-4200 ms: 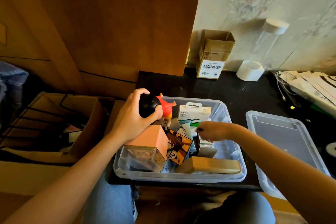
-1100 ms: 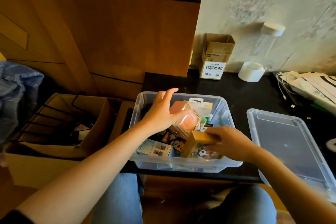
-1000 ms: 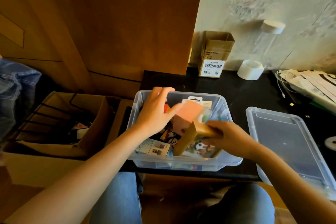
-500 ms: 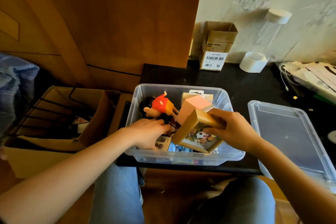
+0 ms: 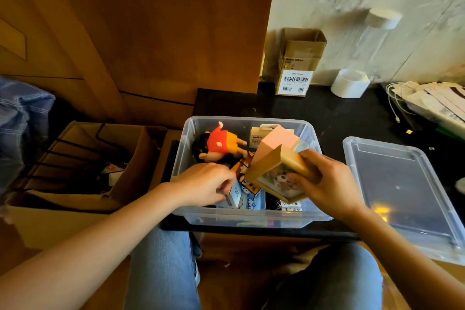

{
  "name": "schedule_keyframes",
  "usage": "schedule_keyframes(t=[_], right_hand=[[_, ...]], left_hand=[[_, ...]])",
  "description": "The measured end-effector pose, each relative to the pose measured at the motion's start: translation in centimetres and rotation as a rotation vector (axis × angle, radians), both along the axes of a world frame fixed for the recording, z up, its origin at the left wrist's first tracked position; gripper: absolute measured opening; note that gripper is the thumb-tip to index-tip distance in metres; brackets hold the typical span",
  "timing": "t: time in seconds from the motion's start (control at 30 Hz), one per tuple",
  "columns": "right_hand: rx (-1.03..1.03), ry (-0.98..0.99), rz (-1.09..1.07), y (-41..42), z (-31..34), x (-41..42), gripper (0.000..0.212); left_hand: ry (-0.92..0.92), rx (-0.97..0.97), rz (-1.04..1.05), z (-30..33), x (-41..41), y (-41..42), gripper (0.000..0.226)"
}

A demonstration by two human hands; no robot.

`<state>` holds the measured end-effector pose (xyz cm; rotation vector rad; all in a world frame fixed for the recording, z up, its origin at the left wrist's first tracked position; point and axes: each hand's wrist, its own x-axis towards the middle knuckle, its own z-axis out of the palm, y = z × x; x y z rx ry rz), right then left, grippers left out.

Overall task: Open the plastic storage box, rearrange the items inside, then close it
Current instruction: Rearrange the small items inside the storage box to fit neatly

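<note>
The clear plastic storage box (image 5: 251,219) stands open on the black table's front edge, its lid (image 5: 402,184) lying flat to the right. My right hand (image 5: 324,184) grips a tan wooden box (image 5: 271,171) with a picture on its face, tilted up over the box's right half. My left hand (image 5: 206,184) reaches into the front left and pinches a small white card packet (image 5: 236,195). A doll in a red shirt (image 5: 219,145) lies at the back left. A pink-topped box (image 5: 279,137) leans behind the wooden one, next to a white Belkin package (image 5: 256,137).
An open cardboard box (image 5: 141,158) with a black wire rack sits left of the table. At the back stand a small barcoded carton (image 5: 297,63), a white tape roll (image 5: 349,83) and a clear bottle (image 5: 377,33). Papers and cables (image 5: 427,100) lie far right. My knees are below.
My left hand let go of the pink-topped box and dropped into the front left corner onto the white packet. My right hand lifted and tilted the wooden box. The doll is back in view.
</note>
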<state>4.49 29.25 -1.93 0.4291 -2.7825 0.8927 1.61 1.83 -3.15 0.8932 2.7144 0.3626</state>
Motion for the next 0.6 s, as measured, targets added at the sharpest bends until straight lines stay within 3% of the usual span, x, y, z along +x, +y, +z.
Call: schedule_keyframes(t=[0.07, 0.3, 0.6], right_hand=[[-0.056, 0.000, -0.029, -0.2, -0.2, -0.3, 0.032], [-0.048, 0.036, -0.052, -0.5, -1.0, -1.7, 0.037], [-0.031, 0.080, -0.073, -0.4, -1.6, -2.1, 0.038]], left_hand=[[-0.095, 0.052, -0.064, 0.7, -0.4, 0.6, 0.018], [-0.420, 0.081, -0.149, 1.4, -1.3, 4.3, 0.025], [-0.594, -0.205, -0.365, 1.4, -1.7, 8.8, 0.034]])
